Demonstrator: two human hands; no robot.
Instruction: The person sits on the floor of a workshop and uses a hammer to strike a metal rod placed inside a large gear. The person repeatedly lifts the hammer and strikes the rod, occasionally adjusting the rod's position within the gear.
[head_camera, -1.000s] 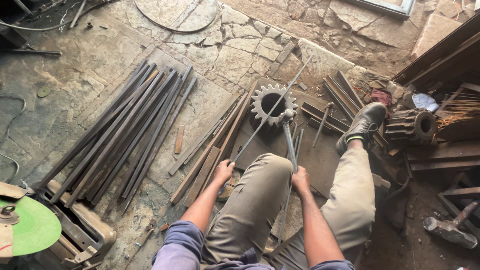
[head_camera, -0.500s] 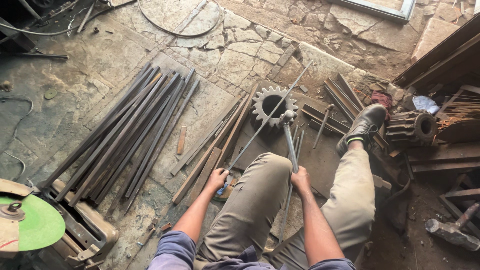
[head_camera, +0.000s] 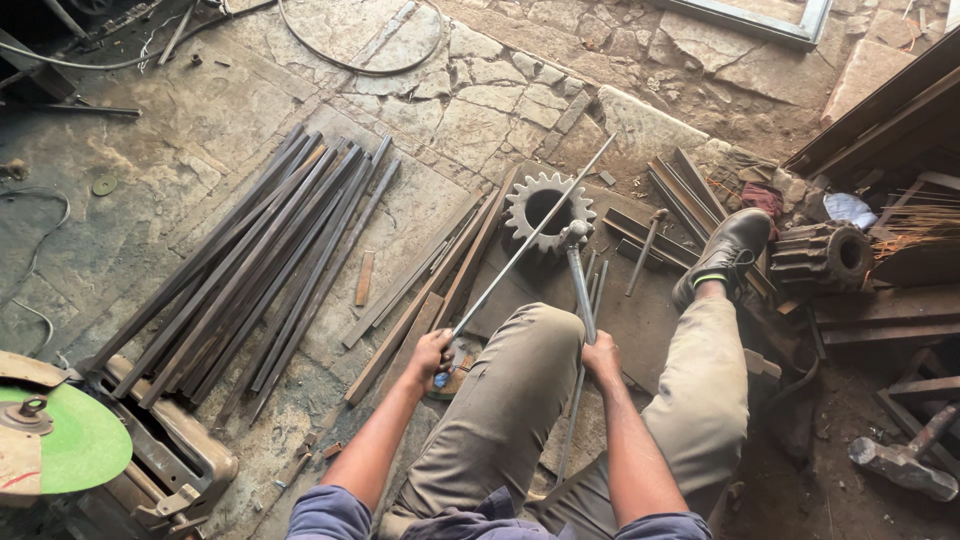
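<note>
I sit on the floor with my legs stretched out. My left hand (head_camera: 430, 355) grips the near end of a long thin steel rod (head_camera: 530, 240) that runs up and right across a toothed gear ring (head_camera: 547, 207). My right hand (head_camera: 602, 360) holds the handle of a grey metal bending tool (head_camera: 580, 280), whose head sits against the rod next to the gear. The rod passes through or beside the tool's head; I cannot tell which.
A bundle of long dark steel bars (head_camera: 260, 270) lies at the left. A cut-off saw with a green disc (head_camera: 55, 440) stands at the bottom left. A second gear (head_camera: 825, 255) and scrap metal lie at the right, a hammer (head_camera: 905, 465) at the bottom right.
Both hands have kept their grip. The view has shifted slightly; rod and tool sit much as before.
</note>
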